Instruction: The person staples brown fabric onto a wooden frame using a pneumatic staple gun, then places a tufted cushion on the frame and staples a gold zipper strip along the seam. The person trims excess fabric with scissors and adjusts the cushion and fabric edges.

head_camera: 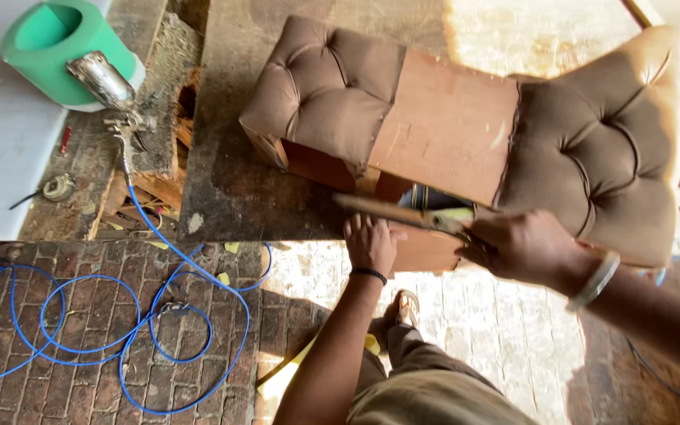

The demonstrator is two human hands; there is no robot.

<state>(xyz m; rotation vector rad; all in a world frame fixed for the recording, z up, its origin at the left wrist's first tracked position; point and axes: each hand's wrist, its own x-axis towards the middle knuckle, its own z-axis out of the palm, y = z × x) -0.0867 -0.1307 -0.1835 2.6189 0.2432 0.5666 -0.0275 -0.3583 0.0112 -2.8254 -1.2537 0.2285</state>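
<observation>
Flat wooden stick (403,212) is gripped in the clenched fingers of the right hand (525,245), held across the near edge of a brown tufted upholstered seat frame (450,126) lying on the counter (230,189). The left hand (370,244) is pressed open against the frame's edge. Farther left, a blue coiled hose (131,330) is seen, leading to a metal spray gun (108,83).

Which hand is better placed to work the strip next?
Right. The right hand grips the long wooden strip over the upholstered seat frame; the left hand lies flat on the frame's edge, bracing.
</observation>
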